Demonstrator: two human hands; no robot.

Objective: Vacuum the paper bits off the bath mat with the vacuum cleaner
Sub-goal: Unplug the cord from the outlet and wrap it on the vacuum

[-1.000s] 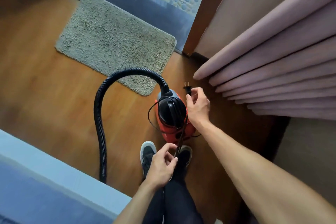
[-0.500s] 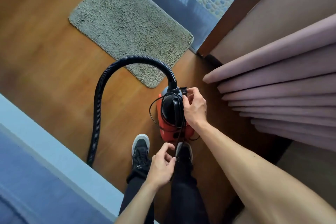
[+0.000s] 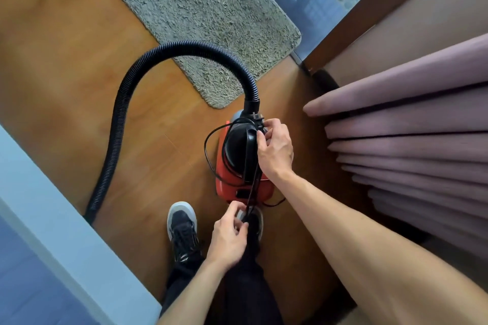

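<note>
right hand [image 3: 274, 150] pinches the power cord [image 3: 253, 185] just behind its plug [image 3: 258, 120], atop the red canister vacuum cleaner [image 3: 232, 190]. left hand [image 3: 228, 237] pinches the same cord nearer the body, so it runs straight between them. the bath mat [image 3: 200, 13] lies ahead, beyond the hose [image 3: 118, 124].

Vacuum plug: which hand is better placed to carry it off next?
Right. The right hand grips the cord right at the plug; the left hand only pinches the cord lower down.

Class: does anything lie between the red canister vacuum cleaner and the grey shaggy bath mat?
Nothing visible: the red canister vacuum cleaner sits by a corner of the grey shaggy bath mat; only its black ribbed hose arches over that corner.
</note>
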